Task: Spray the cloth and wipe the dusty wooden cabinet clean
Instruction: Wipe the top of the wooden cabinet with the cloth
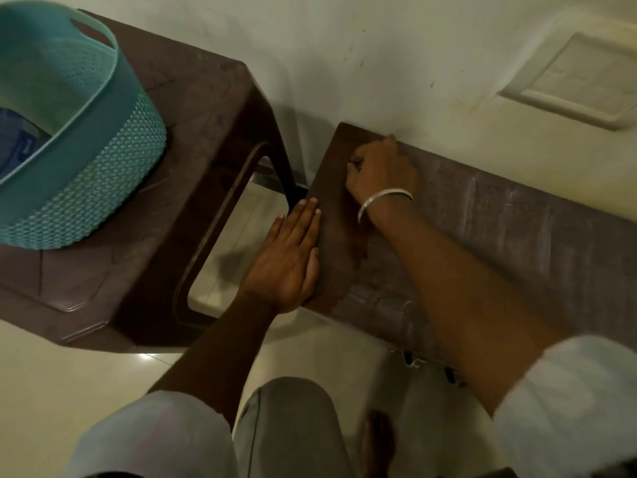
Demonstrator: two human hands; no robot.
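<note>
Two surfaces fill the view: the wooden cabinet (pixel 482 236) top against the wall (pixel 379 46) on the right, and a brown plastic stool (pixel 193 139) just beside it on the left, serving as the table for supplies. Cabinet top splits in two: a darker, clean-looking strip at its left end, grey streaky dust over the rest toward the right, so my read is wiping runs left to right and is at an early stage. Teal perforated basket (pixel 89 139) sits on the stool, something blue inside, too hidden to name; likely parked there to keep supplies within reach but off the work surface. Left hand (pixel 289 257) lies flat along the cabinet's left edge, fingers (pixel 306 215) extended and released, holding nothing; looks like a brace so the person can lean in. Right hand (pixel 379 174), with a metal bangle (pixel 382 201) at the wrist, is at the back-left corner by the wall, fingers clenched downward onto the top. Cloth not visible; probably bunched under that hand, but I cannot tell. Spray bottle not seen either. Corner placement fits working dust out of the wall joint.
</note>
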